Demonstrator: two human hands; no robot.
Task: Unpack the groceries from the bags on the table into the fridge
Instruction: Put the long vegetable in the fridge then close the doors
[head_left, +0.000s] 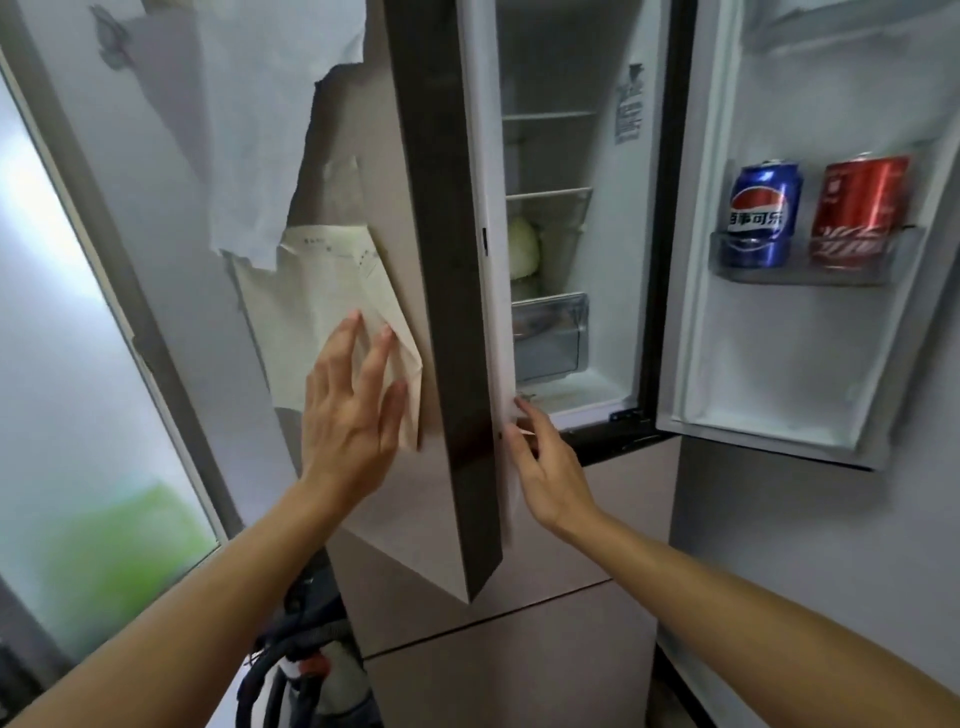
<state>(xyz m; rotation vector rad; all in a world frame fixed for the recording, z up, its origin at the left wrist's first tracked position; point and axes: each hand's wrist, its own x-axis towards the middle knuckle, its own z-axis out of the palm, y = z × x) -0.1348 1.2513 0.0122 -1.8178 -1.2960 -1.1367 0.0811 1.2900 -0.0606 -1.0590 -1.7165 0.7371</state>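
Both forearms bare; left grip (353, 415), right grip (545, 467) bare too.

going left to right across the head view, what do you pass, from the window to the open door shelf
frosted window → left hand → dark edge of the left fridge door → right hand → blue can → red can

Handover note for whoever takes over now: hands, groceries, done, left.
Left hand: open, flat on the paper on the front of the left door. Right hand: open, touching that door's inner edge. Neither holds groceries.
Right door wide open; blue can and red can stand in its bin. A pale green vegetable sits inside the fridge.
Done: those three are in. Left: bags and table out of view, remainder unknown.
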